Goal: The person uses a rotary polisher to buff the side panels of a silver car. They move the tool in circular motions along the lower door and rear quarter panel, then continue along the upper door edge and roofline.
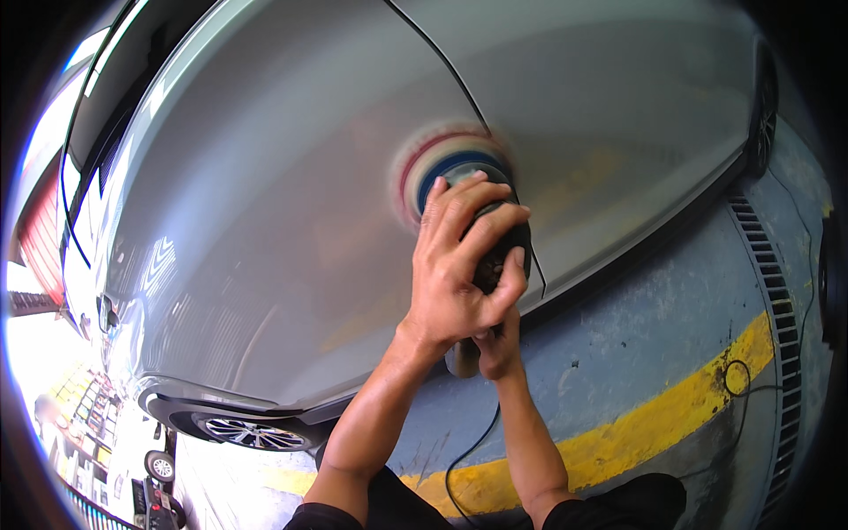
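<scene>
A corded rotary polisher (490, 268) is pressed against the glossy grey side of a car (285, 165). Its round pad (407, 169) is blurred and lies across the dark seam between two door panels (442, 53). My left hand (454, 271) wraps over the tool's head and dark body, fingers spread on top. Lower down, my right hand (501, 348) is closed around the rear handle (462, 360), partly hidden behind my left wrist.
A black cord (454, 474) trails from the tool over the blue floor, crossing a yellow painted stripe (623, 430). Past it runs a slotted drain grate (772, 265), with another loop of cable (747, 377). The car's alloy wheel (255, 430) is at lower left; other vehicles stand beyond.
</scene>
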Demonstrator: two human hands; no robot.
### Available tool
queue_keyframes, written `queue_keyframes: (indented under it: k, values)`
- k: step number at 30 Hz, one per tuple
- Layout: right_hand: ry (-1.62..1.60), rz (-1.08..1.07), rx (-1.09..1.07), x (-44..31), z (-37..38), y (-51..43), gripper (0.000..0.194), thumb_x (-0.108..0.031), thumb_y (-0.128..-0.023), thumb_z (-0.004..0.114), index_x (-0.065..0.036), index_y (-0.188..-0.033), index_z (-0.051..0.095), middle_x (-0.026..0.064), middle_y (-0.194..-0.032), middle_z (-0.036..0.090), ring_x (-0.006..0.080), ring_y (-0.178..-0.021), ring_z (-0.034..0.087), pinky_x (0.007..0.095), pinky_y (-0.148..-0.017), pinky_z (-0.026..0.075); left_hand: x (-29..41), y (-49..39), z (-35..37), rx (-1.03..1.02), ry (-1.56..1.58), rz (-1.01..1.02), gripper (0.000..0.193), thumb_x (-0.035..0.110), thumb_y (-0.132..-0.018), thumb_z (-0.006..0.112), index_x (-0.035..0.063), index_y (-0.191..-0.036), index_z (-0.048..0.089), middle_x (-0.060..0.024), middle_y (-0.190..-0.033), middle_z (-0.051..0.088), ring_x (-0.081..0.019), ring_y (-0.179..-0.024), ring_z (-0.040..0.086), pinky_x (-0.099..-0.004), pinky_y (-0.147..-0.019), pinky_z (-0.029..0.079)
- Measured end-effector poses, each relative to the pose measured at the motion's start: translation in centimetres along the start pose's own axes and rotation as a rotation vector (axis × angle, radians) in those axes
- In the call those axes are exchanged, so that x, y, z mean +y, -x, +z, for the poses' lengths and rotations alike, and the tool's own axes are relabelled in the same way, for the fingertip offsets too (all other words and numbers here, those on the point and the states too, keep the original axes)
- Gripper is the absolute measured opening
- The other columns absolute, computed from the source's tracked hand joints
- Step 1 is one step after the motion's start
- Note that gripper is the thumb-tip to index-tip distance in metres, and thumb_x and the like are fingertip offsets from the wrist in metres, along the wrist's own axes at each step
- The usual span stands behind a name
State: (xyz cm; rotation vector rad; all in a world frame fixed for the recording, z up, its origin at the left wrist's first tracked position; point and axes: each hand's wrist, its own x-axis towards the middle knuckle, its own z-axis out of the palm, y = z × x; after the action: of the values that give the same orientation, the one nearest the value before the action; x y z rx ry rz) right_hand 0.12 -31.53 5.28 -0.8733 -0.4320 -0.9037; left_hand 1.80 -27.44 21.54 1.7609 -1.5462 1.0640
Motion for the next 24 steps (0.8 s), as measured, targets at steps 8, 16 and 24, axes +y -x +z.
queue_keyframes:
  k: [8,16,24]
  values:
    - [0.023,0.091,-0.055,-2.4,2.0,-1.7,0.093,-0.064,-0.09,0.081,0.004,-0.144,0.048,0.0064,-0.119,0.065,0.0138,-0.104,0.063,0.0294,-0.087,0.053,-0.9,-1.9,-2.4,0.094,0.021,-0.01,0.04,0.016,-0.08,0.069,0.0074,-0.118,0.076,-0.0144,-0.129,0.07,-0.0391,-0.132,0.063,-0.0607,-0.123,0.035]
    - [0.045,0.094,-0.151,-5.0,5.4,-3.8,0.087,-0.053,-0.093,0.084,0.003,-0.148,0.047,0.0094,-0.127,0.066,0.018,-0.114,0.065,0.0313,-0.096,0.053,-1.2,-3.3,-6.3,0.232,0.039,-0.038,0.039,0.015,-0.08,0.068,0.0052,-0.117,0.076,-0.0156,-0.127,0.071,-0.0383,-0.128,0.065,-0.0561,-0.121,0.038]
    - [0.189,0.131,-0.351,-5.4,8.0,-3.9,0.077,-0.04,-0.091,0.089,0.0,-0.144,0.05,0.0111,-0.108,0.074,0.0205,-0.097,0.073,0.0333,-0.086,0.058,-2.0,-0.3,-11.0,0.364,0.008,-0.111,0.039,0.01,-0.08,0.067,0.0018,-0.117,0.075,-0.0169,-0.127,0.071,-0.0383,-0.13,0.064,-0.0534,-0.118,0.042]
